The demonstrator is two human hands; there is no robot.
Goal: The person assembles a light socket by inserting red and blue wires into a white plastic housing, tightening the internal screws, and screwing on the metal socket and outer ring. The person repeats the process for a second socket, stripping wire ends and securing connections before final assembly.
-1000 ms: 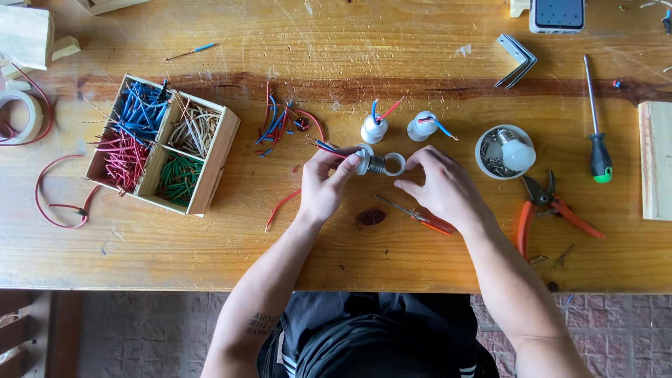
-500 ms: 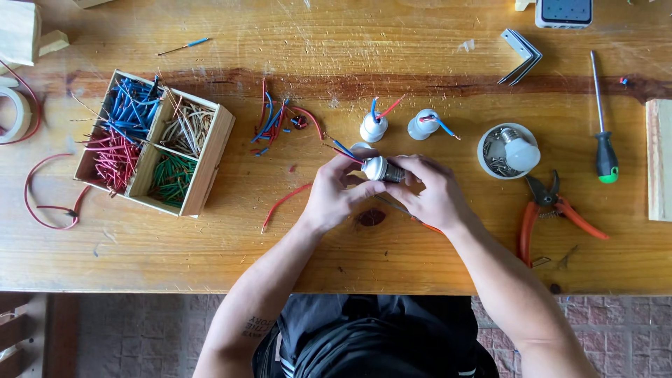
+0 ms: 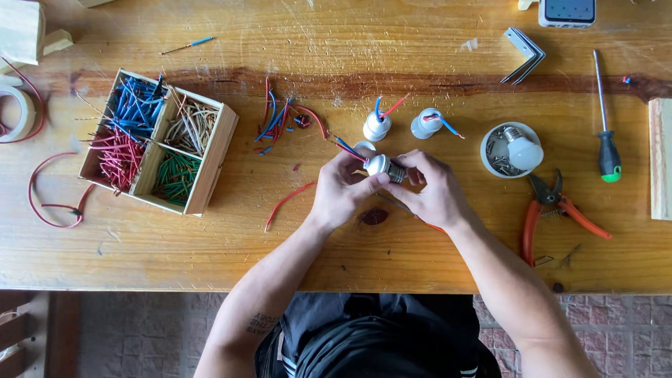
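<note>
Two hands meet over the middle of the wooden table (image 3: 210, 266). Left hand (image 3: 341, 190) and right hand (image 3: 435, 192) close on one small white lamp socket (image 3: 380, 165), held just above the table surface; its metal threaded end (image 3: 396, 172) points toward the right hand. Left fingers (image 3: 350, 168) pinch the white body, thumb (image 3: 372, 183) pressed under it. Right fingers (image 3: 414, 164) curl round the threaded end, pinching it. Short blue and red wires (image 3: 346, 148) stick out of the socket toward upper left.

Just beyond the hands: two more white sockets (image 3: 376, 126) (image 3: 426, 123) lying on the table, each with blue and red leads. Loose pile of wire offcuts (image 3: 280, 120) left of them. One red wire piece (image 3: 287, 201) lies near the left wrist.

Far left: wooden box (image 3: 213, 155) in four compartments, sorted blue, tan, red and green wire pieces. Tape roll (image 3: 17, 112) at the table's left edge.

Right side: round white dish (image 3: 490, 136) holding a small bulb (image 3: 521, 149) and screws. Orange-handled cutters (image 3: 553, 206) just below the dish. Screwdriver (image 3: 606, 119) with black and green handle, well apart to the right. Metal bracket (image 3: 523, 52) near the far edge. An orange tool handle (image 3: 434, 227) is partly hidden under the right hand; kind not clear.
</note>
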